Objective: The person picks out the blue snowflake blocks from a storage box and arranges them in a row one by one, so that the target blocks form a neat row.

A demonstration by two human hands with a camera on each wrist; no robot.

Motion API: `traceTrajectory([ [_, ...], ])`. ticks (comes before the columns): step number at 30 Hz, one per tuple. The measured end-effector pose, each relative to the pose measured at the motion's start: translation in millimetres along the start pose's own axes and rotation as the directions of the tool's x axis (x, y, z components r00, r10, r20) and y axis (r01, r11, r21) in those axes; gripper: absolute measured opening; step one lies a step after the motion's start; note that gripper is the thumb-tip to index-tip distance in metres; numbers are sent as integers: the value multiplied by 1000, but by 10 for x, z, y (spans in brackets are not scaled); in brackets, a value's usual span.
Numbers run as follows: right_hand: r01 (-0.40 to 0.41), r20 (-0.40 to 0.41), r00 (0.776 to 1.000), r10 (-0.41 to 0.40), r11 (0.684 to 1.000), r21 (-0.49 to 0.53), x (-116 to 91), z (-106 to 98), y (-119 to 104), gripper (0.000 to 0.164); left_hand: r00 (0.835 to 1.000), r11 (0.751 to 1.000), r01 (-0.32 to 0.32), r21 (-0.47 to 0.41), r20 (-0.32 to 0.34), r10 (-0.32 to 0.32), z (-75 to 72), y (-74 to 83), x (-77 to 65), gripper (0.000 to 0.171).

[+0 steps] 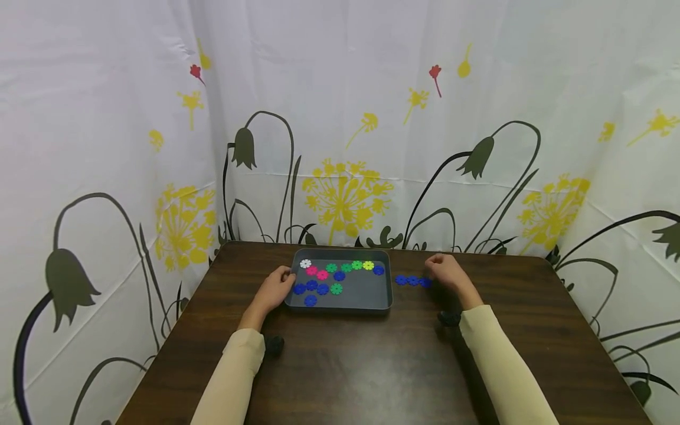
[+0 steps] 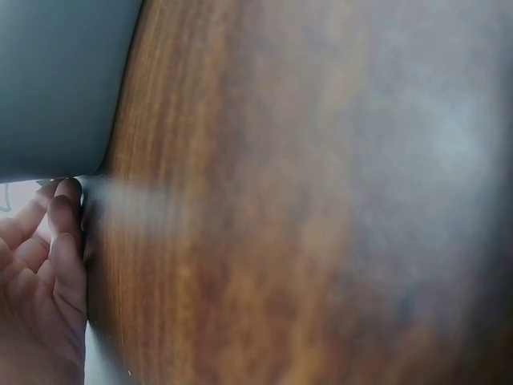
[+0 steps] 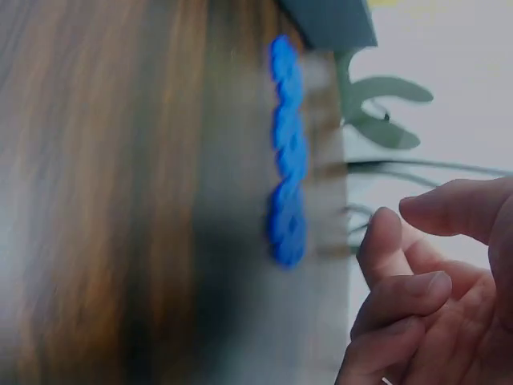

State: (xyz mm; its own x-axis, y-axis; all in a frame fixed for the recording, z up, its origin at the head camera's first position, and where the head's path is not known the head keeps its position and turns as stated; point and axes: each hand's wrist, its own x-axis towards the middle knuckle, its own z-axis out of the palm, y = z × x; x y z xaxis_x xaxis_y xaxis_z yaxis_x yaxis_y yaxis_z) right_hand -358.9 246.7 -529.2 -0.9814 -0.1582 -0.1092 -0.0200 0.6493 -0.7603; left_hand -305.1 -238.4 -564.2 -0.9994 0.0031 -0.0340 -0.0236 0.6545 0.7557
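On the table lies a grey tray (image 1: 366, 295) with several flower-shaped discs in it, white, pink, green, yellow and blue. My left hand (image 1: 276, 287) is at the tray's left side and grips its rim. In the left wrist view, bent fingers (image 2: 64, 216) meet the tray's outer wall (image 2: 56, 96); the thumb is hidden. To the right of the tray, three blue flower discs (image 1: 413, 280) form a joined row on the tabletop. Just past the row's right end is my right hand (image 1: 446, 273), fingers loosely curled, thumb and index finger apart, nothing held.
The dark wooden table (image 1: 340, 366) reaches back to a white curtain (image 1: 340, 88) printed with flowers. A small dark object shows at each wrist. Inside the tray the discs lie mostly along the back and on the left.
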Motion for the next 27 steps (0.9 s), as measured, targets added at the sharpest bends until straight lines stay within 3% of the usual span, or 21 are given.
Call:
traceTrajectory([
  [3,82,-14,997,-82,996,-23,61,78,-146,36,999,999,35,13,6,-35,-4,50,-25,48],
  [6,175,-3,984,-176,983,-57,133,192,-326,30,1000,1000,12,17,-5,-12,-7,11,-11,49],
  [9,218,33,976,-216,968,-122,179,315,-521,27,1000,1000,-1,13,-5,1,-14,17,-15,49],
  [14,201,116,978,-171,922,-330,227,499,-816,30,999,999,35,10,2,-35,2,48,-19,47],
  [20,163,136,985,-104,813,-559,336,674,-975,34,999,999,42,18,-6,-42,22,36,-2,45],
  [24,155,136,987,-88,752,-641,361,743,-1018,34,1000,999,31,22,-1,-31,24,59,-16,45],
  [27,163,142,986,-90,732,-662,356,766,-1057,32,1000,1000,25,18,-8,-25,12,74,-26,44],
])
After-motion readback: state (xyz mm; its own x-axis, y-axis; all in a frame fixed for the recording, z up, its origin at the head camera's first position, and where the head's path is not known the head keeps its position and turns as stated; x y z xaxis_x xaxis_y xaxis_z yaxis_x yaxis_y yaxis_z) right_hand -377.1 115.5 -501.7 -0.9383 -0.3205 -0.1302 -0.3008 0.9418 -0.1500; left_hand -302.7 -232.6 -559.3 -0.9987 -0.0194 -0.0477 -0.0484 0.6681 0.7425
